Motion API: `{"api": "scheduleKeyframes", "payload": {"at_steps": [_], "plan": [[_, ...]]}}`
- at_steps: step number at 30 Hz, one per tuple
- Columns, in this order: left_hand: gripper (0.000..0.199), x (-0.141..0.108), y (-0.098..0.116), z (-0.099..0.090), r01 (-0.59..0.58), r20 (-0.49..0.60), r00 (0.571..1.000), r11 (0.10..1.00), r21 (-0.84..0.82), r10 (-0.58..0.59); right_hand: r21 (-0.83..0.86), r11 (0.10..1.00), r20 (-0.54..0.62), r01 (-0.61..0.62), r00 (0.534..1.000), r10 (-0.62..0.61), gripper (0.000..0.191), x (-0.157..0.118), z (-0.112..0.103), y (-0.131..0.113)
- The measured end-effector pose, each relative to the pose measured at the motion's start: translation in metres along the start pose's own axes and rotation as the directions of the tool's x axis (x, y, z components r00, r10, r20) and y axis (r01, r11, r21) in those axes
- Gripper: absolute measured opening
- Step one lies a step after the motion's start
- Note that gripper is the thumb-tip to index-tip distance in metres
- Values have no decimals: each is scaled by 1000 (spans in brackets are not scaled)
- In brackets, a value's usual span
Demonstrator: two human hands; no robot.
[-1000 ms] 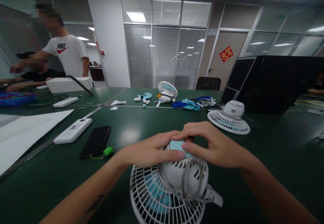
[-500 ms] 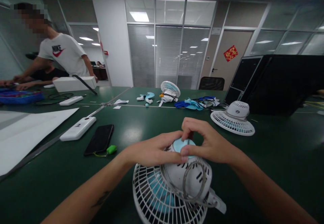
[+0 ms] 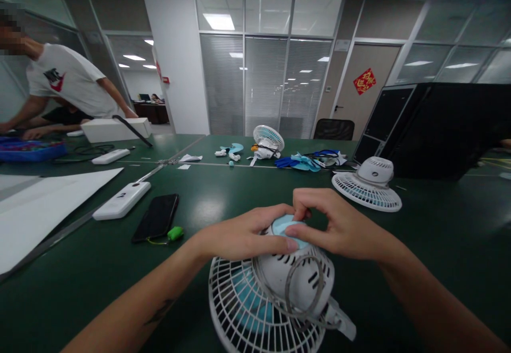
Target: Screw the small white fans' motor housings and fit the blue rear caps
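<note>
A small white fan (image 3: 275, 276) lies tilted in front of me, its round cage (image 3: 239, 308) facing down to the left and light-blue blades showing through the bars. A looped grey cord (image 3: 288, 289) hangs over its slotted housing. My left hand (image 3: 239, 236) is wrapped over the upper housing, the thumb pressed along the edge of a round light-blue cap (image 3: 281, 225). From the other side, my right hand (image 3: 343, 225) pinches that cap between thumb and bent fingers. A white clip-like foot (image 3: 343, 321) sticks out at the lower right of the fan.
Left of the fan lie a black phone (image 3: 156, 217) with a green tag and a white power strip (image 3: 122, 201). Another white fan (image 3: 373, 182) rests face down at right. Farther back are a third fan (image 3: 267, 142), blue gloves (image 3: 301, 162) and a co-worker (image 3: 67, 81).
My right hand has shifted slightly to the right, its thumb and fingers turning on the cap. My left hand stays on the fan. The co-worker has leaned further left.
</note>
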State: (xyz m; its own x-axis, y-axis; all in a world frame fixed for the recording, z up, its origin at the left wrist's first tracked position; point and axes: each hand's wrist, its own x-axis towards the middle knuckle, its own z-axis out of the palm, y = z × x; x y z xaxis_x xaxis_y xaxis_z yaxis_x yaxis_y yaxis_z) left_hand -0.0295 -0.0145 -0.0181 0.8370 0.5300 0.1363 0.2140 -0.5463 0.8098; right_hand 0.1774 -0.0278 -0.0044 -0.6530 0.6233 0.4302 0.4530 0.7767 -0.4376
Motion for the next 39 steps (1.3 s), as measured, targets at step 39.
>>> {"api": "scheduleKeyframes", "payload": {"at_steps": [39], "plan": [[66, -2, -4, 3, 24, -54, 998, 996, 86, -19, 132, 985, 55, -107, 993, 101, 59, -2, -2, 8]]}}
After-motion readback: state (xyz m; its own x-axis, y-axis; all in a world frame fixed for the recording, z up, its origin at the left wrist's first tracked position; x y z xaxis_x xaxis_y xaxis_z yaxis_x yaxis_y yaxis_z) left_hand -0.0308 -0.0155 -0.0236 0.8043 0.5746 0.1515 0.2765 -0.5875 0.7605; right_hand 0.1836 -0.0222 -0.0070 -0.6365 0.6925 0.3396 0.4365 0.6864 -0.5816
